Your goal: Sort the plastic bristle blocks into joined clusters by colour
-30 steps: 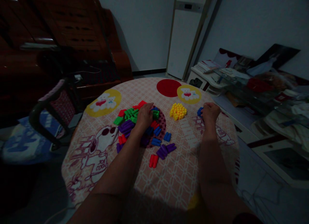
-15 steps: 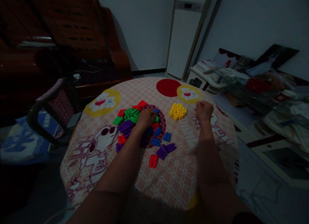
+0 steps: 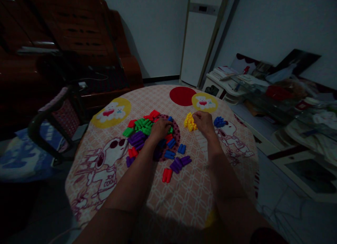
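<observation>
My left hand point(image 3: 160, 130) rests over a mixed pile of small plastic building blocks, its fingers curled down; whatever is under the fingertips is hidden. Around it lie green blocks point(image 3: 143, 125), purple blocks point(image 3: 137, 140) and red blocks point(image 3: 154, 113). My right hand point(image 3: 204, 122) is closed, thumb and fingers together, at the right edge of a heap of yellow blocks point(image 3: 189, 122). I cannot make out anything in its fingers. To its right sits a small heap of blue blocks point(image 3: 219, 122).
Loose blue blocks point(image 3: 181, 148), purple blocks point(image 3: 179, 164) and a red pair point(image 3: 167, 175) lie nearer me on the round, patterned tablecloth point(image 3: 184, 198). A chair point(image 3: 61, 114) stands at the left, a cluttered cabinet point(image 3: 279, 145) at the right.
My right hand has moved left, from over the blue heap to the yellow heap, and the blue heap now shows. My left hand has stayed at the mixed pile.
</observation>
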Available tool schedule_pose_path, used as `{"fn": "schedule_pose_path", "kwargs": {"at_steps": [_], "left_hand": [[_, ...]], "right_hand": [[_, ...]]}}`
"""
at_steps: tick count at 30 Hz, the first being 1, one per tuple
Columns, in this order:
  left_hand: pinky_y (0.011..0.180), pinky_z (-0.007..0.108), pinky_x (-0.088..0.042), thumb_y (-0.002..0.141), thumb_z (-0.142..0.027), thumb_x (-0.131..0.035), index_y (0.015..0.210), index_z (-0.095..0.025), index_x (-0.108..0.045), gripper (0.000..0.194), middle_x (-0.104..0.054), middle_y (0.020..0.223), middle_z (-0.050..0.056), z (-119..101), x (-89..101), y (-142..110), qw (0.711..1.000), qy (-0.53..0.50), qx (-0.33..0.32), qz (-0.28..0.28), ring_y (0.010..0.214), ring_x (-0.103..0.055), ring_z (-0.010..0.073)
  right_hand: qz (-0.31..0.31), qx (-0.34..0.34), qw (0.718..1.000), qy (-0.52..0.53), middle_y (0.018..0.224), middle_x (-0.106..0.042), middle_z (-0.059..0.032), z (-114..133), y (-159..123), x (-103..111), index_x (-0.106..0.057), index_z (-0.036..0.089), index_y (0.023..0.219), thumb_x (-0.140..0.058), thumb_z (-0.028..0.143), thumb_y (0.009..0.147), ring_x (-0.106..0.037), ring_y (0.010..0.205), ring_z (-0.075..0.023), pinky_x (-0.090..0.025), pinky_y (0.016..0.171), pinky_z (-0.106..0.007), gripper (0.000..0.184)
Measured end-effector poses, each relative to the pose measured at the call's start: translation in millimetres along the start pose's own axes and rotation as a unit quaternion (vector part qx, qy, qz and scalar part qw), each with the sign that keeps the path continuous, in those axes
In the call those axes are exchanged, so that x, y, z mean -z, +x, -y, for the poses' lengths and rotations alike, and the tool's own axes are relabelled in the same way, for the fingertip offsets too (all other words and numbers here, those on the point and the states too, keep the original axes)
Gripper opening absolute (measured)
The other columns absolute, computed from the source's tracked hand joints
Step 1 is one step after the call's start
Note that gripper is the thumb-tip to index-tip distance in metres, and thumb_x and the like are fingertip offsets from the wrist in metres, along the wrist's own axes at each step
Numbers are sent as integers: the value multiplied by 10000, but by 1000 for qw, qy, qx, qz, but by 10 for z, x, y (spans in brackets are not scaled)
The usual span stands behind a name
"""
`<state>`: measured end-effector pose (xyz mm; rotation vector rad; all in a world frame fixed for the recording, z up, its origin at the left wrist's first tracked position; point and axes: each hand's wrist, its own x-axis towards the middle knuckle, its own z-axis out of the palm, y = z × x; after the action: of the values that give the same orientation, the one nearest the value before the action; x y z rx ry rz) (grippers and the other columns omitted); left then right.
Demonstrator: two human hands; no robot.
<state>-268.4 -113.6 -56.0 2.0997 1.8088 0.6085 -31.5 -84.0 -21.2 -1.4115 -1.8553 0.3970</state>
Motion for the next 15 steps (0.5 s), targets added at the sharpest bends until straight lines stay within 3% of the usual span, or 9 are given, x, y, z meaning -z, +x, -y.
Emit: {"fn": "schedule_pose_path", "kwargs": {"at_steps": [3, 7, 10, 15], "left_hand": [[935, 386, -516, 919, -230, -546, 1130, -210, -805, 335, -698, 1092, 123, -15, 22, -11, 1000, 7, 5, -2, 981, -651, 261], [949, 382, -517, 900, -216, -563, 1046, -190, -810, 287, -723, 1049, 108, -127, 104, -52, 996, -50, -47, -51, 999, -647, 250], [953, 376, -523, 882, -226, -575, 998, -195, -797, 253, -752, 1027, 82, -259, 169, -83, 984, -129, -87, -82, 990, -661, 237], [857, 325, -530, 862, -251, -581, 922, -174, -767, 210, -764, 932, 58, -394, 202, -103, 965, -231, -89, -85, 878, -683, 202]], "right_hand": [[54, 37, 998, 7, 789, -735, -44, 114, -35, -85, -766, 167, 846, -582, 257, 867, -669, 753, -184, -501, 751, -288, 206], [111, 83, 989, 49, 959, -772, -62, 228, -70, -124, -787, 178, 1030, -631, 217, 859, -699, 853, -193, -524, 839, -310, 235], [119, 117, 983, 72, 1067, -771, -74, 291, -76, -108, -784, 189, 1101, -646, 179, 842, -705, 928, -203, -528, 886, -323, 294], [119, 143, 980, 72, 1106, -758, -68, 347, -65, -87, -779, 212, 1127, -641, 128, 814, -697, 899, -196, -539, 870, -324, 353]]}}
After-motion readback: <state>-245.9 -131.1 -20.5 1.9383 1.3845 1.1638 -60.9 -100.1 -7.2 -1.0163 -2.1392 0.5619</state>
